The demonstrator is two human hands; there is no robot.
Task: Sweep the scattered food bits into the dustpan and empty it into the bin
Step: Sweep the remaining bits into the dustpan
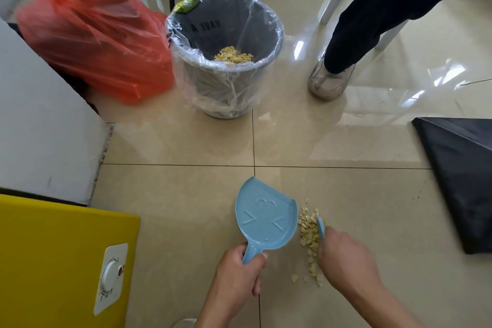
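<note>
Right hand (343,255) hides brush (320,226), left hand (239,267) grips dustpan (266,217).

Light-blue plastic dustpan (266,214): on beige tile floor (186,194), embossed face marks showing, open edge facing right, handle toward camera. Pale yellow crumbled food bits (308,237): narrow strip just beside dustpan's open edge, few strays nearer camera. Small blue brush (320,226): at strip's right side, touching bits. Grey round plastic bin (218,93), clear liner: upright, well beyond dustpan; heap of same yellow bits (234,55) at bottom.
</note>
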